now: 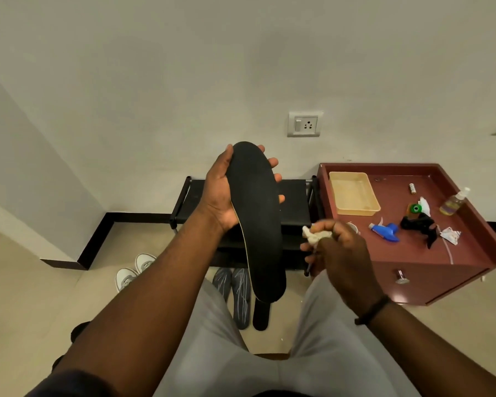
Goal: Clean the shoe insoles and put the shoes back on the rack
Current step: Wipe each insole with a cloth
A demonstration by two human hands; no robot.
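Observation:
My left hand [221, 193] grips a long black insole [255, 213] near its toe end, holding it upright in front of me with the fingers wrapped round its far edge. Just to the right of the insole, my right hand [338, 250] pinches a small crumpled whitish cloth [312, 234], close to the insole's edge but apart from it. On the floor between my knees lie two grey patterned insoles [235, 287] and another black insole [261, 316]. A pair of white sneakers [135, 270] stands on the floor to the left. The black shoe rack [292, 196] stands against the wall behind the insole.
A maroon cabinet [430, 262] stands on the right; on its top are a beige tray [352, 193], a blue spray head [387, 230], a clear bottle [454, 202], a black object [418, 224] and scraps of paper. A wall socket [304, 124] is above the rack.

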